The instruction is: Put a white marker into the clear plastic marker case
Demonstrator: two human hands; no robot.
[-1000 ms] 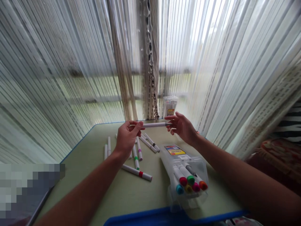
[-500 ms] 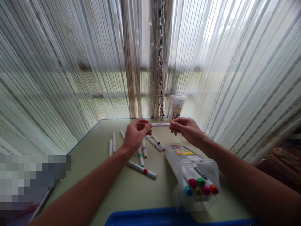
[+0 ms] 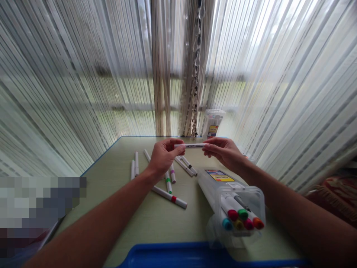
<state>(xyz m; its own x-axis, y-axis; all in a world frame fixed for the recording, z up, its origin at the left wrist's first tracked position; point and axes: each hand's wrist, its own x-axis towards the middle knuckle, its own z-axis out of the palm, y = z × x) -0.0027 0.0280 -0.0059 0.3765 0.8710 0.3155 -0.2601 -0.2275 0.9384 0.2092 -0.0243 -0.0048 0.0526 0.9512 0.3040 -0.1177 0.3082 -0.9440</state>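
Observation:
My left hand (image 3: 163, 157) and my right hand (image 3: 223, 152) each pinch one end of a white marker (image 3: 192, 146), held level above the green table (image 3: 150, 223). Both hands are closed on it. Under my left hand several white markers lie loose, among them one with a red band (image 3: 170, 197), one with a green band (image 3: 168, 181) and two at the left (image 3: 134, 168). A clear plastic marker box (image 3: 231, 199) lies on its side below my right forearm, coloured caps (image 3: 242, 220) showing at its near end.
A second clear marker box (image 3: 212, 123) stands upright at the table's far edge by the sheer curtains (image 3: 83, 74). A blue tray edge (image 3: 178, 255) runs along the near side. A blurred patch covers the lower left. Patterned fabric (image 3: 337, 190) lies at the right.
My right hand has closed from open fingers into a pinch on the marker's right end. Both hands with the marker have shifted slightly right and up in view as the camera moved.

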